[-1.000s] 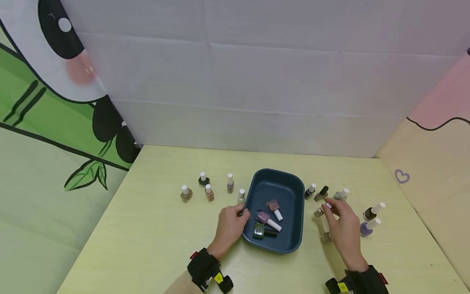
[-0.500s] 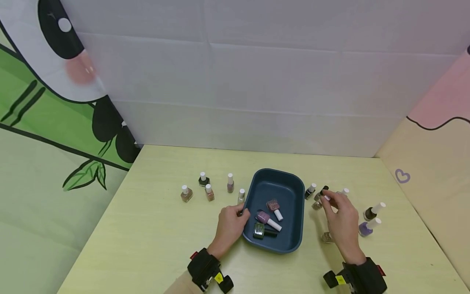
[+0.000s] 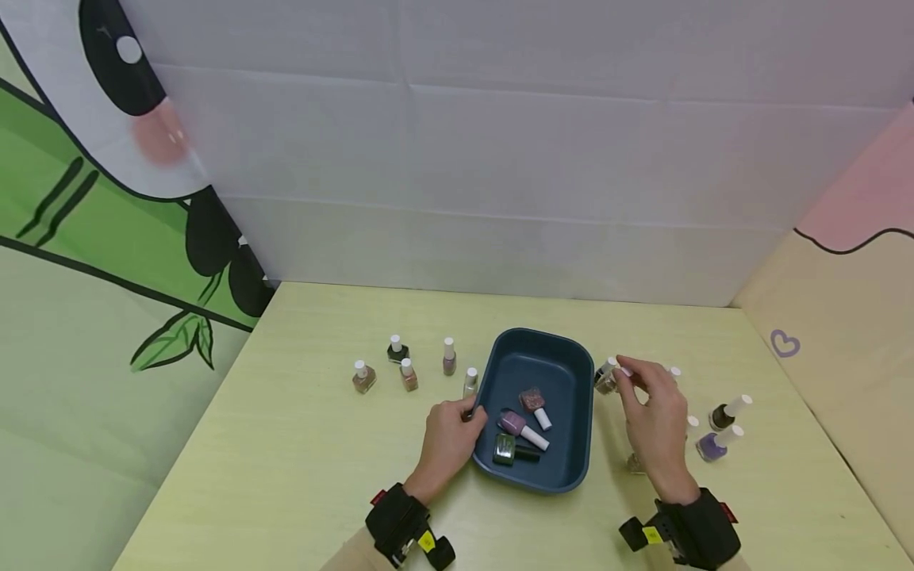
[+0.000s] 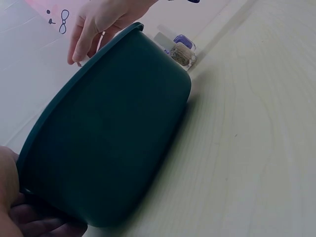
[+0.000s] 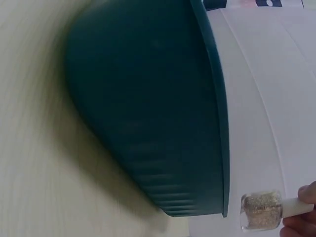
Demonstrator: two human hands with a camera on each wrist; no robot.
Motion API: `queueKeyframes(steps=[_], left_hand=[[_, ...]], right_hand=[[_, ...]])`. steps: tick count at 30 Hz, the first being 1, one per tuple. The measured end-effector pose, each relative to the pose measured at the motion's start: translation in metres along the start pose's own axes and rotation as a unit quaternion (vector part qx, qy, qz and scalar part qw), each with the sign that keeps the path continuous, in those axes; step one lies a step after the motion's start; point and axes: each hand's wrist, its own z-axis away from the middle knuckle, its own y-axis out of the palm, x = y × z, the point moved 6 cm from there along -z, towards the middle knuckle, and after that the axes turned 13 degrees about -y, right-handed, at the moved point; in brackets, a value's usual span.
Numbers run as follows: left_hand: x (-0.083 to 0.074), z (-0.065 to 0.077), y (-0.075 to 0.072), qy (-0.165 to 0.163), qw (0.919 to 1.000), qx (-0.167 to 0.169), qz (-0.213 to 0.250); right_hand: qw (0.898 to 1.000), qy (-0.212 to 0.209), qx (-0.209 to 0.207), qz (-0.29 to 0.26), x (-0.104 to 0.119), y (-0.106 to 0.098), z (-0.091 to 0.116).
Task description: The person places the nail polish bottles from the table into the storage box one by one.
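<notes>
The tray (image 3: 543, 365) is set on the desk (image 3: 300, 476), and its left rim is gripped by the left hand (image 3: 451, 432), with fingers tucked against the outer wall. Just right of the tray, a glitter bottle (image 5: 261, 210) is held up by the right hand (image 3: 653, 412), its white cap (image 5: 295, 207) pinched between thumb and fingertips; the bottle is kept apart from the tray's rim.

Inside the tray, three bottles are laid down: a pink bottle (image 3: 531, 399), a purple bottle (image 3: 511, 422) and, nearest the wearer, a green bottle (image 3: 504, 450) (its cap is black, while the other two are capped in white).

To the left of the tray, a clear bottle (image 3: 470, 387) is stood just beside the rim. Farther left, a mauve bottle (image 3: 449, 365), a peach bottle (image 3: 409, 381), a dark bottle (image 3: 397, 353) and a brown bottle (image 3: 363, 381) are placed upright.

Well to the right of the tray, a black bottle (image 3: 721, 416) and a violet bottle (image 3: 710, 446) are seen close together. Between these and the tray, more bottles are partly hidden by the right hand. Behind the tray, the desk is backed by a pale cloth (image 3: 500, 159).
</notes>
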Motion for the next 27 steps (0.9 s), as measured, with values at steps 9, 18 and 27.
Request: queueKeyframes(steps=[9, 18, 27], left_hand=[[-0.001, 0.000, 0.000, 0.006, 1.0000, -0.002, 0.002], [-0.001, 0.000, 0.000, 0.002, 1.0000, -0.003, 0.003], [-0.001, -0.001, 0.001, 0.005, 1.0000, -0.004, 0.003]], right_hand=[[0.997, -0.058, 0.043, -0.020, 0.006, 0.023, 0.003], [0.993, -0.071, 0.092, -0.010, 0.006, 0.040, 0.007], [0.983, -0.122, 0.141, 0.003, 0.008, 0.050, 0.013]])
